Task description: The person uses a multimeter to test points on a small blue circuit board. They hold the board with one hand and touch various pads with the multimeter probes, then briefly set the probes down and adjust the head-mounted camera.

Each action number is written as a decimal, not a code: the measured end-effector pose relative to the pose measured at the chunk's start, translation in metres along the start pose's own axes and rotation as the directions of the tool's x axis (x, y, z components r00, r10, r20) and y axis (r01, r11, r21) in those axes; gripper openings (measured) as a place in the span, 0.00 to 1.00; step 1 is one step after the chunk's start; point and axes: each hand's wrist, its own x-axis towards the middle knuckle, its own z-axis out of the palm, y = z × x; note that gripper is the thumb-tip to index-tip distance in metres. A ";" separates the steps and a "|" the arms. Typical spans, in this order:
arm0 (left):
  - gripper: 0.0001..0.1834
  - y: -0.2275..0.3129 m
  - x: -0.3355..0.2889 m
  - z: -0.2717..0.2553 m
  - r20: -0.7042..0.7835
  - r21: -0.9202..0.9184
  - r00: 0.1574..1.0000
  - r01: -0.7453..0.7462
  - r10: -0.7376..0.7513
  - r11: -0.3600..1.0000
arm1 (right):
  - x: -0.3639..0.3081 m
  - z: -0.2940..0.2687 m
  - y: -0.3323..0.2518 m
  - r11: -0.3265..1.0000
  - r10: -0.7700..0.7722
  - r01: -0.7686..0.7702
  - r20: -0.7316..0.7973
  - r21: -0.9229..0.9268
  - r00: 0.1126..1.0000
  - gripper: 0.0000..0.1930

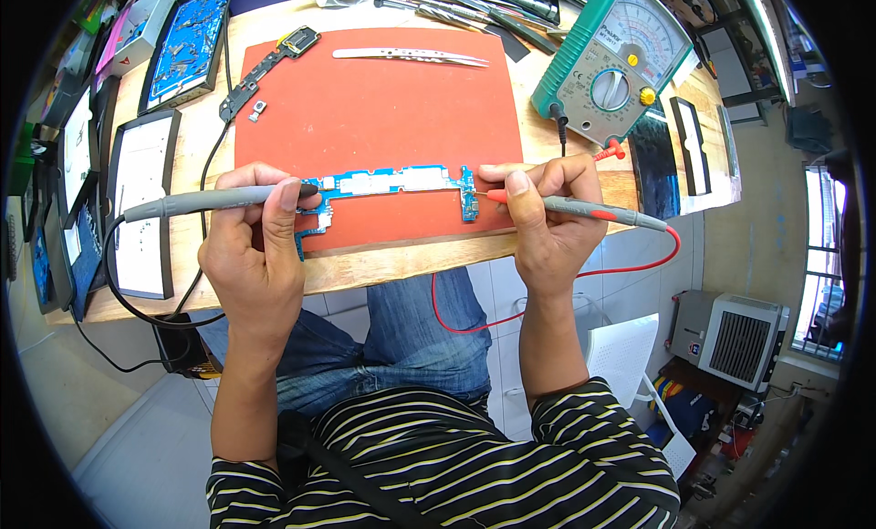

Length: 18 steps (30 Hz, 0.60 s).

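Observation:
A blue phone circuit board (397,180) lies near the front edge of an orange-red mat (392,109). My left hand (255,233) is closed around a grey test probe with a black tip end (196,201), whose tip meets the board's left part. In my right hand (554,214) is a grey and red test probe (602,212), its thin tip at the small blue section (469,193) on the board's right end. Whether either tip actually touches metal is too small to tell. An analog multimeter (610,82) with a green case leans beyond my right hand; its needle reading is unclear.
Metal tweezers (411,57) lie at the mat's far side. A dark phone part (265,77) and a tiny camera module (258,110) sit at its left. Black cable (108,255) and red cable (479,328) hang past the table edge. Tools (474,14) crowd the back.

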 end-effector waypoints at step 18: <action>0.06 -0.005 0.001 -0.001 -0.005 -0.004 0.998 -0.069 0.069 0.998 | 0.000 0.001 0.001 1.000 0.020 -0.020 -0.002 -0.021 1.000 0.12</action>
